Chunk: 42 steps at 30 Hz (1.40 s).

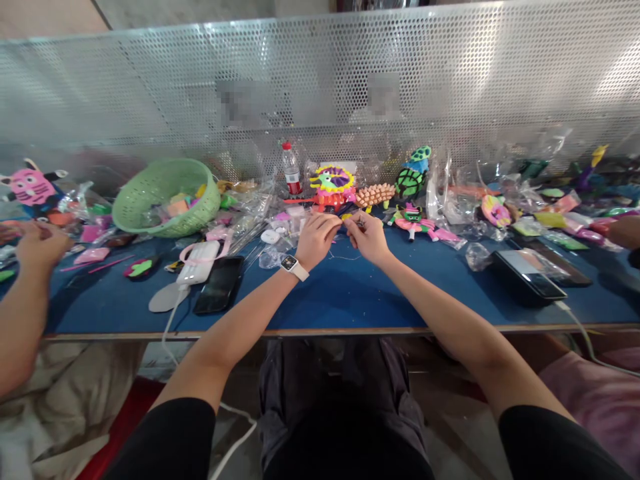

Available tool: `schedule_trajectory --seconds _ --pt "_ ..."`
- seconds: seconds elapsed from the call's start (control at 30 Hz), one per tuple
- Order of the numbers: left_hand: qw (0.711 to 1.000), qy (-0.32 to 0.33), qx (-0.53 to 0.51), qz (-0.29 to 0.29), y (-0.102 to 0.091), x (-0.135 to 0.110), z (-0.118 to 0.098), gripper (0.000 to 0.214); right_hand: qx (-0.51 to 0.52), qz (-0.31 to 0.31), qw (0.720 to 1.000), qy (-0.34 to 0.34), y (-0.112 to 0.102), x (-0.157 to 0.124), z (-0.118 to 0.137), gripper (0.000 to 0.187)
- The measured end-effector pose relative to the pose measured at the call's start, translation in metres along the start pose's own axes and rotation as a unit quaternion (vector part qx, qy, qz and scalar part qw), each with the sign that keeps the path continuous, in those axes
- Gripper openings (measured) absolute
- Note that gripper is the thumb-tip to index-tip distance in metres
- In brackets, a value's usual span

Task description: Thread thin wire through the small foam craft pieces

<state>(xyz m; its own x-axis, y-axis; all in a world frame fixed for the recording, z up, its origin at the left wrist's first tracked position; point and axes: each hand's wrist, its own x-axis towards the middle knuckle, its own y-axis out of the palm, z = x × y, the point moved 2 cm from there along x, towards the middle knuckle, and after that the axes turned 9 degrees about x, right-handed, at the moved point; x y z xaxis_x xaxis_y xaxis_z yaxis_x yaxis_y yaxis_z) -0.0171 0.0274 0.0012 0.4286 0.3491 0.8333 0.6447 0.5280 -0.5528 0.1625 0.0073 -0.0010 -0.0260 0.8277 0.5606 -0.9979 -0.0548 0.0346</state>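
Observation:
My left hand, with a watch on its wrist, is closed in a pinch above the blue table. Close beside it, my right hand pinches too, with the fingertips of both nearly meeting. Whatever they hold is too small to make out. A thin pale strand lies on the table just below them. Right behind my hands stands a colourful clay dinosaur figure with a yellow and purple frill. A brown scaly clay figure and a pink and green clay figure are to the right.
A green basket with clay packets stands at the left, near a phone and a white power bank. A bottle stands behind. A black device lies right. Co-workers' hands show at both sides. A perforated metal screen closes the back.

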Motion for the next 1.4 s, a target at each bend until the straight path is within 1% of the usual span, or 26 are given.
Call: schedule_trajectory --seconds 0.1,0.17,0.23,0.33,0.4,0.43,0.47,0.53,0.63,0.7,0.8,0.93,1.1,1.17,1.23,1.3,1.4 --pt "0.995 -0.043 -0.093 0.013 0.004 0.001 0.002 0.024 -0.01 0.013 1.0 -0.007 -0.001 -0.001 0.003 0.06" --pt "0.981 -0.09 -0.167 0.033 0.006 0.002 0.005 0.027 -0.013 0.023 1.0 -0.01 -0.003 0.0 0.005 0.058" --pt "0.957 -0.135 -0.252 0.054 0.008 0.002 0.007 0.033 -0.017 0.031 0.999 -0.012 -0.004 0.0 0.006 0.057" --pt "0.907 -0.183 -0.371 0.08 0.012 0.002 0.009 0.039 -0.018 0.04 0.999 -0.011 -0.004 0.001 0.007 0.057" --pt "0.884 -0.201 -0.411 0.092 0.015 0.002 0.01 0.038 -0.016 0.041 0.999 -0.01 -0.004 0.002 0.006 0.057" --pt "0.882 -0.204 -0.414 0.096 0.015 0.001 0.01 0.035 -0.014 0.04 0.999 -0.009 -0.004 0.003 0.006 0.058" --pt "0.887 -0.2 -0.405 0.096 0.016 0.001 0.009 0.033 -0.009 0.037 0.999 -0.009 -0.004 0.003 0.006 0.06" --pt "0.913 -0.177 -0.358 0.084 0.014 0.002 0.008 0.026 0.006 0.026 1.0 -0.003 -0.004 0.004 0.005 0.065" --pt "0.969 -0.106 -0.219 0.038 0.007 0.002 0.003 0.017 0.035 0.013 0.999 0.025 -0.004 0.005 0.004 0.07" --pt "0.992 -0.048 -0.113 0.012 0.003 0.001 0.0 0.015 0.059 0.016 0.997 0.054 -0.003 0.005 0.003 0.071" --pt "1.0 0.01 -0.002 -0.007 -0.001 -0.001 0.0 0.021 0.088 0.02 0.992 0.083 0.0 0.004 0.001 0.073" --pt "0.998 0.028 0.05 0.001 0.0 -0.002 0.005 0.031 0.09 0.019 0.992 0.087 0.0 0.004 0.001 0.074" --pt "0.999 0.014 0.037 0.024 0.001 -0.001 0.004 0.037 0.039 0.039 0.998 0.042 -0.004 0.006 0.005 0.07" --pt "1.0 -0.008 -0.004 0.024 0.0 0.001 0.001 0.041 0.012 0.042 0.999 0.023 -0.006 0.006 0.006 0.065" --pt "0.996 -0.042 -0.075 0.019 -0.001 0.004 -0.001 0.045 -0.005 0.038 0.999 0.009 -0.006 0.004 0.007 0.06" --pt "0.983 -0.088 -0.161 0.022 -0.001 0.007 -0.002 0.048 -0.011 0.032 0.999 0.0 -0.006 0.003 0.007 0.056" --pt "0.943 -0.155 -0.29 0.05 0.003 0.008 0.0 0.051 -0.022 0.028 0.999 -0.009 -0.004 0.0 0.007 0.049"
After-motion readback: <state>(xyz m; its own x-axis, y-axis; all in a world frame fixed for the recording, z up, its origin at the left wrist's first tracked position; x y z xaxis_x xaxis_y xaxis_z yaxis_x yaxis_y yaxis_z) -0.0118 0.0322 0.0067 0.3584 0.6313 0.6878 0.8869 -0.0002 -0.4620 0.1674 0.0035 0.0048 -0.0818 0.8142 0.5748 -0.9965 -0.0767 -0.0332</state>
